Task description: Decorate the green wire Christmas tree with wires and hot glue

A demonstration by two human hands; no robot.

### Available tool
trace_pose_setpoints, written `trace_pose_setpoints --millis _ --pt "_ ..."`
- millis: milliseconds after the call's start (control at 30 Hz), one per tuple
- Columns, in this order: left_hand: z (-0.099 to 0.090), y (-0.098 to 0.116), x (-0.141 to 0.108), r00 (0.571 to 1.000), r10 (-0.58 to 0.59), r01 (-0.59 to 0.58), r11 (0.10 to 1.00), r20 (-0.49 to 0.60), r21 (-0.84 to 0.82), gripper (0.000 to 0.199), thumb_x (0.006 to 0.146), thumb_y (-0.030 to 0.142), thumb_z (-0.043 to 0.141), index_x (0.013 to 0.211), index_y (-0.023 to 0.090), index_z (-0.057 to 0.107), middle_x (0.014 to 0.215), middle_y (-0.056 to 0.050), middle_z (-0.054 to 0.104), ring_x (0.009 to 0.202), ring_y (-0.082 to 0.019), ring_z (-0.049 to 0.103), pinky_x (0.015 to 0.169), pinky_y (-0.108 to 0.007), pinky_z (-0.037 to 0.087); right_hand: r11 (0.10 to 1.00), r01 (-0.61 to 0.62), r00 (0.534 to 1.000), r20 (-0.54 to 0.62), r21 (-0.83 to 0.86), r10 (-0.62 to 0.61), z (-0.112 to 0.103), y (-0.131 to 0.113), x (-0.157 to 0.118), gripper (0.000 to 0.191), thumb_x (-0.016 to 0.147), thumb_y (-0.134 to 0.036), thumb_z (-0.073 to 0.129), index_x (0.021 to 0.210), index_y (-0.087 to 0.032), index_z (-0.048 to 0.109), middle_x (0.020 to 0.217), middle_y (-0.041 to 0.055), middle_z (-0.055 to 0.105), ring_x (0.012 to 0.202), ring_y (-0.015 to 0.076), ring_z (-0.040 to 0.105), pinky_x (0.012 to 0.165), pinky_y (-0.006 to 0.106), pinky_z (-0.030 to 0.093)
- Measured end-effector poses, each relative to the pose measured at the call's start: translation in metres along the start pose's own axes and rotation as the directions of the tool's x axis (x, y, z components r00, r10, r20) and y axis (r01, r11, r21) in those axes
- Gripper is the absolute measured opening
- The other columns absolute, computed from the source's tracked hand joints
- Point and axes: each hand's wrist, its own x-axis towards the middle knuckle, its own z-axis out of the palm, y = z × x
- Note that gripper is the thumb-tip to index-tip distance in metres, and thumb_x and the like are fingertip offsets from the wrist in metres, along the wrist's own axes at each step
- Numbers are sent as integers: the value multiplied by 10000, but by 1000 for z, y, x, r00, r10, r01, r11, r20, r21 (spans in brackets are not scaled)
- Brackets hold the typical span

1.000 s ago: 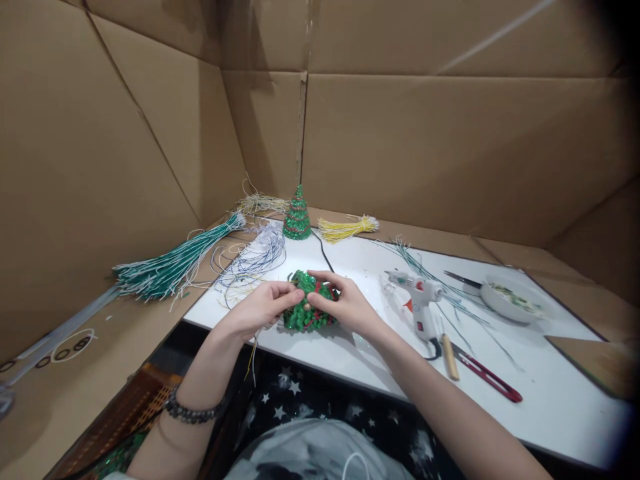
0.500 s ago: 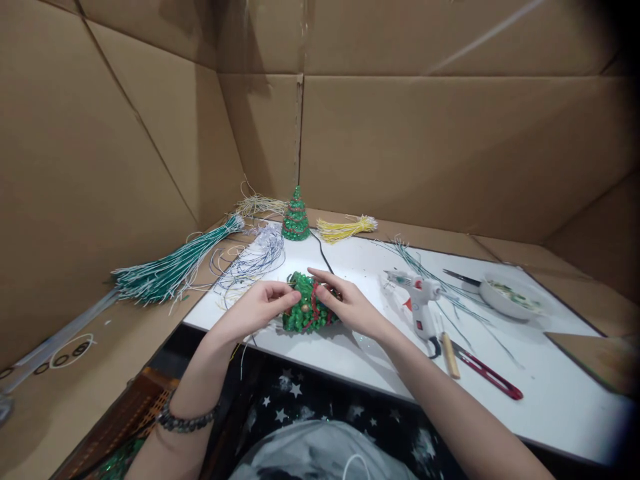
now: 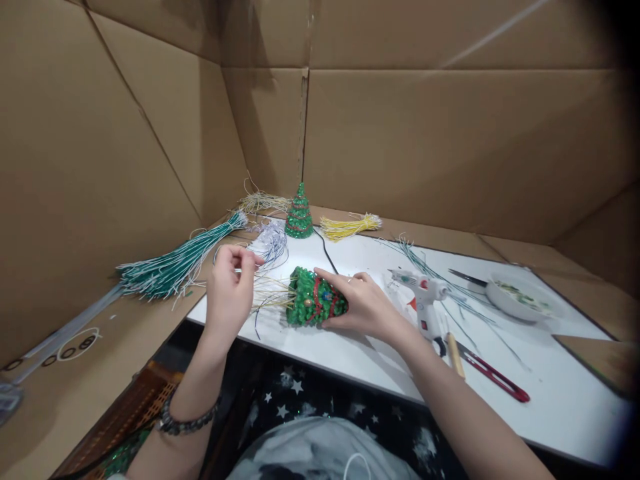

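Note:
A green beaded tree with red trim and small coloured beads [image 3: 306, 303] lies on its side on the white board, its loose wires [image 3: 273, 293] spreading to the left. My right hand [image 3: 367, 303] is wrapped round the tree's right part, thumb and fingers on opposite sides. Left of the tree, my left hand [image 3: 233, 283] is raised with its fingers curled and pressed together at the tips. Whatever may lie between those fingertips is too small to make out. Another green beaded tree [image 3: 299, 217] stands upright at the back.
Bundles of green [image 3: 183, 263] and yellow wires [image 3: 350, 227] lie left and behind. To the right are a white glue gun [image 3: 425, 300], a wooden-handled tool [image 3: 455, 357], a red-handled cutter [image 3: 500, 382] and a bowl [image 3: 520, 307] with a dark blade beside it. Cardboard walls surround the board.
My left hand has come off the beaded tree and moved left and up, exposing its wires. My right hand has shifted round the tree's right part.

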Motion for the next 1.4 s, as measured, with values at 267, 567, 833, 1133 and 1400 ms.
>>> trace_pose_setpoints --millis 267,567,833,1133,1400 --pt "-7 2 2 990 130 -130 992 -62 2 284 971 359 461 780 190 585 795 -18 644 769 -146 598 727 -269 453 828 231 919 -165 -511 -358 -24 0 -1 628 908 -217 620 1483 -229 368 1387 62 614 1139 255 602 938 446 341" --pt "-4 2 3 985 136 -146 984 -102 -97 194 914 378 573 953 195 621 1037 -63 695 1005 -192 641 859 -315 484 789 128 808 -398 -600 -434 -105 -23 -9 585 897 -263 616 1439 -234 399 1332 79 650 1119 267 615 874 419 369" --pt "-15 8 5 934 167 -221 965 -317 -140 171 953 314 500 920 194 617 1127 -83 709 1135 -205 631 1007 -384 438 859 43 849 -435 -510 -300 -100 -21 -23 614 862 -266 621 1434 -225 402 1288 115 659 1089 297 630 834 420 399" --pt "-16 13 1 930 201 -251 959 -308 -131 142 948 300 504 937 217 618 1148 -72 701 1164 -212 627 1042 -407 439 846 12 844 -449 -534 -295 -100 -27 -29 606 845 -248 608 1422 -204 428 1284 112 667 1041 282 638 798 405 382" --pt "-14 21 -4 956 206 -238 961 -208 -143 138 921 342 564 932 213 613 1173 -76 682 1183 -216 607 1087 -393 409 858 48 894 -361 -511 -265 -100 -27 -31 683 827 -241 633 1464 -220 388 1296 131 658 1043 307 631 819 430 372"
